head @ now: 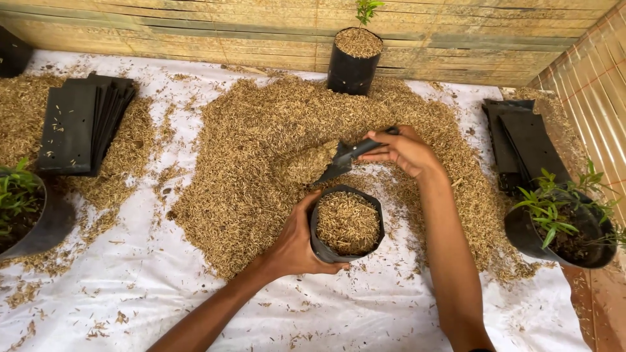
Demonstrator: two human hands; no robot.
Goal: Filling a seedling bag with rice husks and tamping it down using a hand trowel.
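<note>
Right hand point(405, 151) gripping a black scoop point(344, 158), loaded with husk, tilted just above the grow bag point(346, 224). Left hand point(297, 242) wrapped around the bag's side, holding it upright on the white sheet point(404, 306). Bag looks nearly full (husk close to the rim), so filling is mostly done; no seedling in it yet. Big husk pile point(261, 150) behind. One filled bag with a seedling point(353, 60) by the wall. Flat empty bags point(81, 124) stacked left.
</note>
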